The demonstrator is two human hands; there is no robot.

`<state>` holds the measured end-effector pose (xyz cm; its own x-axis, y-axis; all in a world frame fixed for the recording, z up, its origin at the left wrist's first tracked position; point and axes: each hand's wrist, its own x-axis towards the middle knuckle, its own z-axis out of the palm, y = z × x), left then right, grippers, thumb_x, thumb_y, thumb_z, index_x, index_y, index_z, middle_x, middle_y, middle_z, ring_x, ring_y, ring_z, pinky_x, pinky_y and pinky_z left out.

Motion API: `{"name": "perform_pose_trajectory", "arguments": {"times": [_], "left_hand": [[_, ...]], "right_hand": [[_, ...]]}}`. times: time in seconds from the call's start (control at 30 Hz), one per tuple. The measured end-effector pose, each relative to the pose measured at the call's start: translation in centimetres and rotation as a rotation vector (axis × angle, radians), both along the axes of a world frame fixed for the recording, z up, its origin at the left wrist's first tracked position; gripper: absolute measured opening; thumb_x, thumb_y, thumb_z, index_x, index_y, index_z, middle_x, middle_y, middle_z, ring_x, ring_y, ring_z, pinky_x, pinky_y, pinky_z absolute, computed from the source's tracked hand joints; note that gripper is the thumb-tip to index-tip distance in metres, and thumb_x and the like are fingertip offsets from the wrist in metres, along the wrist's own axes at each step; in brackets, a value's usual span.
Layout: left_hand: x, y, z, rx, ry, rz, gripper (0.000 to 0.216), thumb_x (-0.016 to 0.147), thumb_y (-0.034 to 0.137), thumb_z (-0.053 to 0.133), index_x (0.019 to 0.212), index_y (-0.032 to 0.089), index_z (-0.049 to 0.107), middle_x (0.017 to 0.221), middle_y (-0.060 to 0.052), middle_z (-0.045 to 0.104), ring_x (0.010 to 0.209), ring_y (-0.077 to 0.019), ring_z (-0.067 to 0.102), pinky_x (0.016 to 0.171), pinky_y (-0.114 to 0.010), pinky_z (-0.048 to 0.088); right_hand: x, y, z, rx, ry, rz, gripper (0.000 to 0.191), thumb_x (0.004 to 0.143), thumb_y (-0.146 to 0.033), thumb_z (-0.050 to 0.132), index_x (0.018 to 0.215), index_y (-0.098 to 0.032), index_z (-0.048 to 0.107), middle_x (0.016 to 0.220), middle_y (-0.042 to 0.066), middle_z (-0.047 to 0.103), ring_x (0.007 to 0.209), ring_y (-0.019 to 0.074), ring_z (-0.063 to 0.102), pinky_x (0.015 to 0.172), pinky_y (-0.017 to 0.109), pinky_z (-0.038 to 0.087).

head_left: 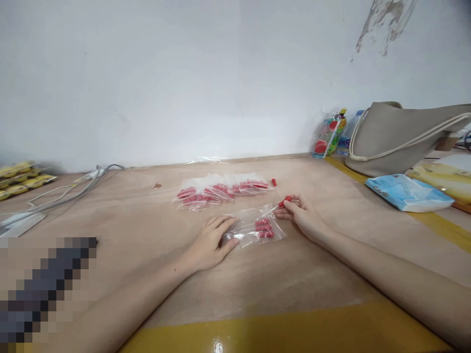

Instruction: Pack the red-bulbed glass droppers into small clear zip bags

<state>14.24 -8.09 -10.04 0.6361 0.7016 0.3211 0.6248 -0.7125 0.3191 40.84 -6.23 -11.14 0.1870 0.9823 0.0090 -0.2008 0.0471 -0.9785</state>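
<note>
A pale wall [221, 73] fills the upper part of the view, its paint flaked away at the upper right, and below it spreads a wood-toned table [147, 294] with yellow strips along its near and right sides. A slumped grey bag [397, 137] with a light cord stands at the far right, and a dark object [47, 289] lies at the near left (pixelated, too coarse to name). The left hand [215, 242] rests on the left end of a clear zip bag [245, 233], its thumb and index finger spread apart at that end; the right hand [303, 215], at the bag's zip end, pinches a red-handled tool [284, 201] between thumb and fingers. A blue packet [408, 191] lies in front of the grey bag, and a row of filled bags [221, 189], overlapping and showing red ends inside, lies just beyond the clear zip bag, which sits mid-table. Drink bottles [327, 137] stand by the wall, yellow packets [24, 179] lie at the far left, and grey and white cables [84, 186] trail near them. The tool's thin shaft slants down-left to the clear zip bag; whether its tip is inside or above the plastic I cannot tell. Red pieces [264, 228] show within that bag, and a lone red tip [274, 182] on a thin stem lies just beyond the right hand.
</note>
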Motion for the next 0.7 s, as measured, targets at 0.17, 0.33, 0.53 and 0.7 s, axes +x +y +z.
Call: {"name": "perform_pose_trajectory", "arguments": {"times": [0.17,0.33,0.53,0.7], "left_hand": [[0.0,0.1,0.1,-0.007,0.003,0.008,0.045,0.087,0.035,0.049,0.129,0.021,0.042,0.127,-0.009,0.05,0.117,-0.0237,0.044,0.1,-0.042,0.037],[0.1,0.1,0.1,-0.003,0.008,0.015,0.044,0.087,0.035,0.049,0.128,0.02,0.043,0.126,-0.009,0.05,0.116,-0.0241,0.045,0.099,-0.042,0.037],[0.2,0.0,0.2,0.002,-0.001,0.006,0.044,0.087,0.035,0.049,0.129,0.021,0.043,0.126,-0.008,0.05,0.116,-0.0238,0.045,0.098,-0.042,0.038],[0.1,0.1,0.1,0.009,0.004,0.015,0.043,0.088,0.036,0.048,0.128,0.021,0.044,0.126,-0.008,0.05,0.116,-0.0236,0.045,0.099,-0.042,0.038]], "right_hand": [[0.8,-0.3,-0.2,0.001,-0.347,0.286,0.029,0.06,-0.03,0.073,0.078,-0.017,0.056,0.064,-0.003,0.061,0.058,0.0085,0.056,0.056,0.022,0.046],[0.8,0.6,-0.5,0.019,-0.442,0.366,0.039,0.061,-0.043,0.07,0.089,-0.015,0.063,0.048,-0.006,0.055,0.045,0.0084,0.048,0.046,0.022,0.039],[0.6,1.4,-0.3,0.089,-0.482,0.537,0.033,0.066,-0.043,0.065,0.087,-0.018,0.07,0.09,0.004,0.071,0.08,0.0166,0.064,0.078,0.032,0.048],[0.5,1.6,-0.7,0.066,-0.545,0.336,0.027,0.068,-0.039,0.064,0.082,-0.016,0.07,0.085,0.006,0.071,0.078,0.0192,0.065,0.074,0.033,0.05]]}}
